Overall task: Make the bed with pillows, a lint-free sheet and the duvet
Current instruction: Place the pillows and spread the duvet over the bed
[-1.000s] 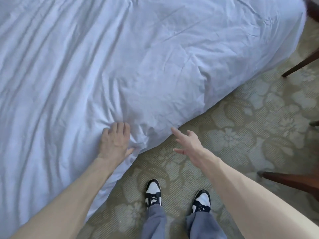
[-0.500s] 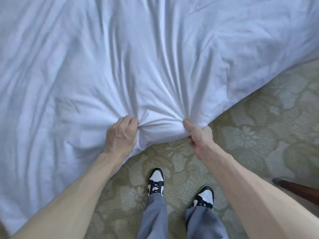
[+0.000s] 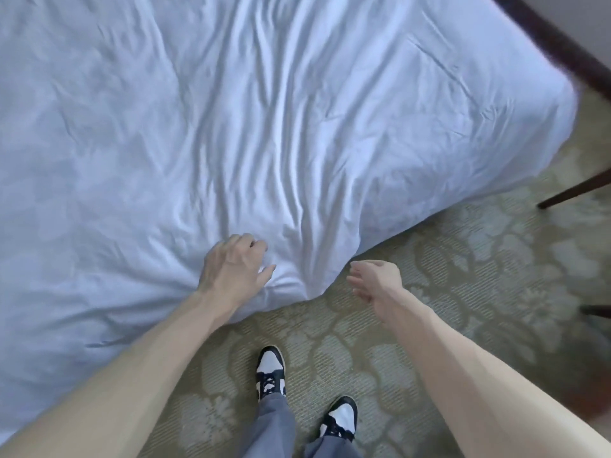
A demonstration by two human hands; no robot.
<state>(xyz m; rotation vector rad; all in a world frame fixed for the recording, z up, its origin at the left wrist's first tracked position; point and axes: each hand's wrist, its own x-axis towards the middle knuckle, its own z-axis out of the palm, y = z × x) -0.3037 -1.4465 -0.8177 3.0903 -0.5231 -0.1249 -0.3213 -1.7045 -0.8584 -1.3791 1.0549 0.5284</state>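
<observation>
White duvet [image 3: 264, 127] lies spread over the bed [image 3: 515, 133], covering all of it in view. It is heavily creased, w/ long folds running from the far side down toward its near corner. That corner bulges out over the carpet [image 3: 463, 259], just in front of the person.

L hand [image 3: 233, 271] rests on the duvet right at that near corner, palm down. Fingers are loosely bent w/ tips on the fabric and thumb spread out to the side; no cloth is bunched in it, so it looks released. R hand [image 3: 377, 280] is off the duvet, just beside the corner and over the carpet. Its fingers are loosely curled and hold nothing. Both forearms are bare.

Below, btwn the arms: black-and-white sneakers [image 3: 270, 371] and grey trouser legs [image 3: 274, 428] on the green-beige floral carpet. At far R a dark wooden furniture leg [image 3: 575, 190] slants in, and a 2nd dark piece [image 3: 595, 310] shows at the frame edge. A dark wood edge [image 3: 555, 44], blurred, runs past the bed's top R corner.
</observation>
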